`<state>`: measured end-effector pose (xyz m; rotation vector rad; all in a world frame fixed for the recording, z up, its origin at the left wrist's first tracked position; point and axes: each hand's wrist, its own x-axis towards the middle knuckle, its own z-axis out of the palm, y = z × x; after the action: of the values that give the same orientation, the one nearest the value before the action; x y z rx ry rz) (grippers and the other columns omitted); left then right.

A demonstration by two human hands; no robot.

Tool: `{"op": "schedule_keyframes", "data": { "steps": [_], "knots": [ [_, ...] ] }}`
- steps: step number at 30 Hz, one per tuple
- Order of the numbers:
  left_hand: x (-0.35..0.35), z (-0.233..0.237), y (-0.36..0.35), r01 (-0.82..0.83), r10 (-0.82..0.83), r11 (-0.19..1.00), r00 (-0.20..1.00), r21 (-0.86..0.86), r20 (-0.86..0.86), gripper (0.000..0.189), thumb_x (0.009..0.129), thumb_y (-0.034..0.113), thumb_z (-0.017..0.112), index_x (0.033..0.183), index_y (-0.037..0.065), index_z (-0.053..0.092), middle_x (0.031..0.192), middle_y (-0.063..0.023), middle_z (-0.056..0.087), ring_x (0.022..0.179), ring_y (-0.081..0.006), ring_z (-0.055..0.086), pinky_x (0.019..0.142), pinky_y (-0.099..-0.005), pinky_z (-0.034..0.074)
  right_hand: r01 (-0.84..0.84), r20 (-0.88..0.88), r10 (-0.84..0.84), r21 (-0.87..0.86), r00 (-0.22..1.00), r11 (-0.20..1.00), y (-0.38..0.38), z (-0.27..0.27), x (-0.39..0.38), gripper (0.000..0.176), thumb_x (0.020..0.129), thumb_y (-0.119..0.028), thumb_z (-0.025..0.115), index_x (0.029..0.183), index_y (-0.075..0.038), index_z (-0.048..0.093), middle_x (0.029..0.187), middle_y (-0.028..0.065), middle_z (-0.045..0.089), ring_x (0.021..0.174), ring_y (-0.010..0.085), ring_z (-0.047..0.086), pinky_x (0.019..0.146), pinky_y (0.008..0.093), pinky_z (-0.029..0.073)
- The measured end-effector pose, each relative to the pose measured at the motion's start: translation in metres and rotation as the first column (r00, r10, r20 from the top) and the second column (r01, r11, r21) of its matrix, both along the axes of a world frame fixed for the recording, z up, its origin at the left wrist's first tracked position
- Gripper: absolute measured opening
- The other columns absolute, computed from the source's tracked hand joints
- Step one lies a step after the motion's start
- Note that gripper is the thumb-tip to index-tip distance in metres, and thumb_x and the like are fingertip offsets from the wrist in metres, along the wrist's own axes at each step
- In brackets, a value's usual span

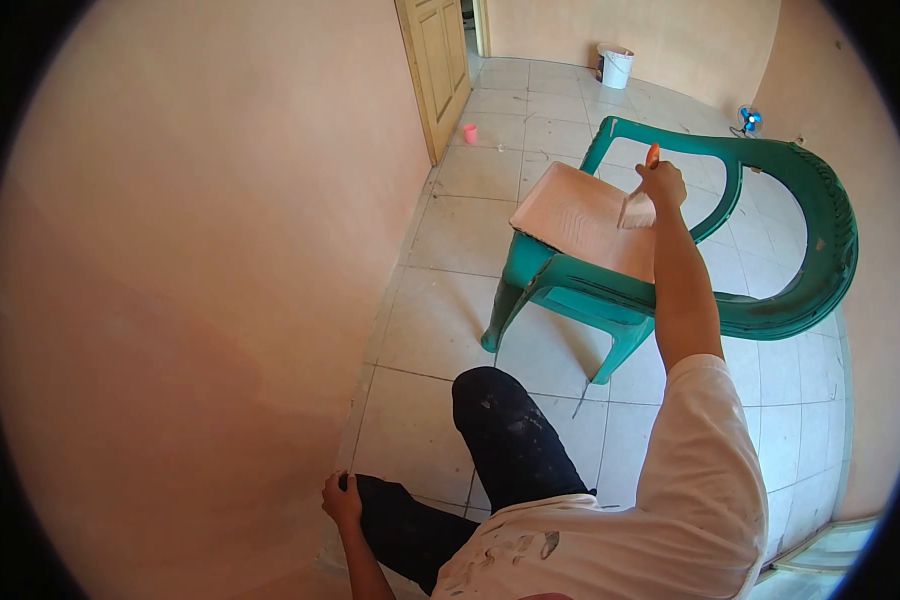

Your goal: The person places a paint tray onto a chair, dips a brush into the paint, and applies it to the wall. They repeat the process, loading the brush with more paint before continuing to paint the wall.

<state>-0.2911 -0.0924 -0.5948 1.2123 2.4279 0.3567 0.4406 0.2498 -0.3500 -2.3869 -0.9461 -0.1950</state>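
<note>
My right hand (662, 185) is closed round the orange handle of a paintbrush (638, 210). The brush's wide bristles point down at a paint tray (578, 215) coated in peach-pink paint, overlapping its right side in this view. That tray rests across the seat of a green plastic chair (825, 245). Down at the lower left, my left hand (343, 500) lies over my bent knee in dark trousers, fingers laid across the cloth and holding no tool.
A peach-painted wall (190, 280) rises close on my left. Behind the chair, a white bucket (617, 68) and a small blue fan (750, 121) stand along the walls. A pink cup (470, 133) sits on the tiled floor (440, 320) near a wooden door (437, 70).
</note>
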Motion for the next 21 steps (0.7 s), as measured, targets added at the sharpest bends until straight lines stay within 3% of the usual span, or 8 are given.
{"op": "schedule_keyframes", "data": {
  "steps": [2, 5, 11, 16, 17, 18, 20, 21],
  "knots": [
    [0.001, 0.002, 0.001, -0.008, 0.007, 1.000, 1.000, -0.022, -0.007, 0.034, 0.095, 0.036, 0.063, 0.121, 0.015, 0.068, 0.128, -0.0061, 0.065, 0.125, -0.0299, 0.055, 0.108, -0.0528, 0.037, -0.016, 0.023, 0.017, -0.040, 1.000, 0.999, 0.000, 0.000, 0.001, 0.048, 0.081, -0.055, 0.069, 0.102, -0.012, 0.077, 0.101, 0.0126, 0.076, 0.096, 0.0314, 0.073, 0.083, 0.0450, 0.057],
    [-0.004, -0.005, -0.001, 0.006, -0.006, 1.000, 1.000, 0.011, 0.009, 0.034, 0.095, 0.036, 0.063, 0.122, 0.015, 0.067, 0.128, -0.0064, 0.065, 0.125, -0.0299, 0.055, 0.108, -0.0531, 0.037, 0.027, 0.056, -0.030, 0.052, 0.998, 0.998, 0.000, 0.004, 0.003, 0.056, 0.077, -0.063, 0.072, 0.100, -0.012, 0.077, 0.101, 0.0131, 0.076, 0.095, 0.0317, 0.073, 0.083, 0.0443, 0.057],
    [-0.005, -0.008, -0.001, 0.019, -0.019, 1.000, 1.000, 0.010, 0.000, 0.035, 0.095, 0.037, 0.063, 0.121, 0.015, 0.068, 0.128, -0.0061, 0.065, 0.124, -0.0300, 0.056, 0.107, -0.0530, 0.039, 0.168, -0.130, -0.143, 0.204, 0.981, 0.964, 0.005, 0.008, 0.005, 0.070, 0.075, -0.071, 0.072, 0.099, -0.006, 0.076, 0.104, 0.0169, 0.075, 0.098, 0.0343, 0.072, 0.085, 0.0453, 0.057],
    [-0.002, -0.002, 0.002, 0.010, -0.010, 1.000, 1.000, -0.017, -0.003, 0.034, 0.095, 0.037, 0.063, 0.121, 0.015, 0.068, 0.128, -0.0059, 0.065, 0.124, -0.0299, 0.056, 0.107, -0.0506, 0.040, 0.384, -0.440, -0.213, 0.348, 0.873, 0.855, 0.000, -0.005, 0.027, 0.080, 0.073, -0.070, 0.074, 0.107, 0.003, 0.073, 0.111, 0.0223, 0.072, 0.108, 0.0351, 0.070, 0.093, 0.0413, 0.055],
    [-0.001, -0.002, 0.002, 0.009, -0.009, 1.000, 1.000, -0.017, -0.003, 0.034, 0.095, 0.037, 0.063, 0.121, 0.015, 0.068, 0.128, -0.0059, 0.065, 0.124, -0.0299, 0.056, 0.107, -0.0506, 0.040, 0.428, -0.526, -0.210, 0.337, 0.824, 0.839, -0.005, -0.004, 0.030, 0.080, 0.074, -0.064, 0.077, 0.112, 0.007, 0.070, 0.115, 0.0227, 0.071, 0.110, 0.0340, 0.068, 0.094, 0.0392, 0.054],
    [0.000, -0.001, 0.001, 0.011, -0.011, 1.000, 1.000, -0.009, -0.007, 0.034, 0.095, 0.037, 0.063, 0.121, 0.015, 0.068, 0.128, -0.0059, 0.065, 0.124, -0.0300, 0.056, 0.107, -0.0508, 0.039, 0.427, -0.526, -0.208, 0.338, 0.825, 0.839, -0.006, -0.004, 0.030, 0.080, 0.074, -0.064, 0.077, 0.112, 0.007, 0.070, 0.115, 0.0227, 0.071, 0.110, 0.0340, 0.068, 0.094, 0.0392, 0.054],
    [0.002, 0.000, 0.001, 0.011, -0.011, 1.000, 1.000, 0.000, -0.010, 0.034, 0.095, 0.037, 0.063, 0.121, 0.015, 0.068, 0.128, -0.0060, 0.065, 0.124, -0.0301, 0.056, 0.107, -0.0509, 0.039, 0.567, -0.753, -0.060, 0.438, 0.656, 0.697, -0.005, -0.016, 0.043, 0.078, 0.073, -0.058, 0.081, 0.114, 0.007, 0.069, 0.117, 0.0205, 0.071, 0.106, 0.0321, 0.069, 0.091, 0.0395, 0.055],
    [0.003, 0.002, 0.001, 0.008, -0.008, 1.000, 1.000, -0.004, -0.010, 0.034, 0.095, 0.036, 0.063, 0.121, 0.015, 0.068, 0.128, -0.0061, 0.065, 0.125, -0.0302, 0.056, 0.107, -0.0509, 0.039, 0.600, -0.777, -0.007, 0.480, 0.630, 0.640, 0.007, -0.033, 0.064, 0.051, 0.077, -0.050, 0.082, 0.091, -0.002, 0.072, 0.083, 0.0096, 0.068, 0.073, 0.0241, 0.064, 0.066, 0.0399, 0.052]
  ]
}}
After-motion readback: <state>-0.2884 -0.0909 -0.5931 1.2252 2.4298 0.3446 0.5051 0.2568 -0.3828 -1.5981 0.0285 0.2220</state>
